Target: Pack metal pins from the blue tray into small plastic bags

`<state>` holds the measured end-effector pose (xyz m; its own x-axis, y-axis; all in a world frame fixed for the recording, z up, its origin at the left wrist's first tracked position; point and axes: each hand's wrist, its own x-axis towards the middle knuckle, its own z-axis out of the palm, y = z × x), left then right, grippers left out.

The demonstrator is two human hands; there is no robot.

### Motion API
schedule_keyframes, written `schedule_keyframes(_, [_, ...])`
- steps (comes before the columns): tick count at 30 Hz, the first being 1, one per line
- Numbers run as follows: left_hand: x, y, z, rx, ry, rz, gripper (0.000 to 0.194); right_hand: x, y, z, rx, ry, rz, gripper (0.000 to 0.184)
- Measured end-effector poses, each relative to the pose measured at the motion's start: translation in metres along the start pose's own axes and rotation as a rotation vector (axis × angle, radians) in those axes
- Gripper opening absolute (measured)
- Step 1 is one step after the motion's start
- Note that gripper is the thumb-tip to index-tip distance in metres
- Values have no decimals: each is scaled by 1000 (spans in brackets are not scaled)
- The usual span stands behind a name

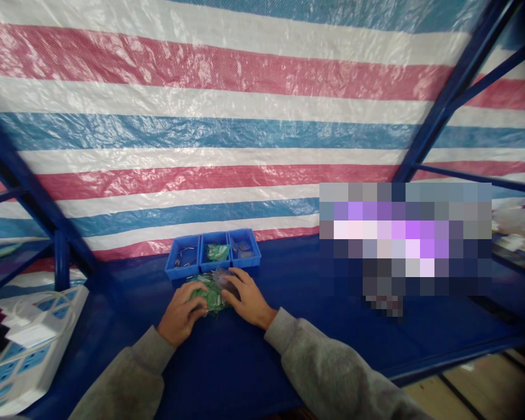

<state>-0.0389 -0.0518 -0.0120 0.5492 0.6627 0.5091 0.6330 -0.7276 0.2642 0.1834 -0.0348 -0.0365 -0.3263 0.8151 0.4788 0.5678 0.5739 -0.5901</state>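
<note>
The left hand point(181, 314) and right hand point(248, 298) are both curled narrowly, holding a crumpled bundle of green plastic packets point(207, 296) on the blue worktop point(227, 373). The right hand also rests on a smoky clear plastic packet point(222, 279). At 12 o'clock from the hands sits a blue three-compartment plastic tray point(245, 259) holding short metal pieces point(186, 252) and a green packet point(216, 252). A white power strip with blue sockets point(35, 344) lies at 8 o'clock. Cupped fingers on both sides keep the slippery packets gathered.

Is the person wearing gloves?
No, the left hand and the right hand are both bare, resting on a green packet.
</note>
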Motion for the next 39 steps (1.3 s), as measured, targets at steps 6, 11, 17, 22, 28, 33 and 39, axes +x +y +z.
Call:
schedule_keyframes(6, [33, -9, -7, -200, 208, -312, 20, 24, -23, -8, 133, 209, 7, 25])
schedule_keyframes(11, [69, -21, 3, -190, 333, -341, 21, 59, -24, -3, 267, 402, 85, 20])
schedule_keyframes(17, [74, -25, 16, -117, 307, -272, 23, 59, -6, 9, 283, 437, 70, 19])
schedule_keyframes(22, [62, -26, 15, -115, 227, -228, 22, 47, -8, 7, 247, 340, -17, 16])
schedule_keyframes(28, [58, -22, 13, -140, 238, -236, 19, 44, -11, 11, 204, 242, -61, 16])
schedule_keyframes(33, [54, -16, 11, -144, 264, -243, 20, 41, -13, 12, 182, 209, -46, 17])
schedule_keyframes(39, [50, -17, 10, -191, 297, -284, 20, 40, -14, 11, 205, 220, -54, 16])
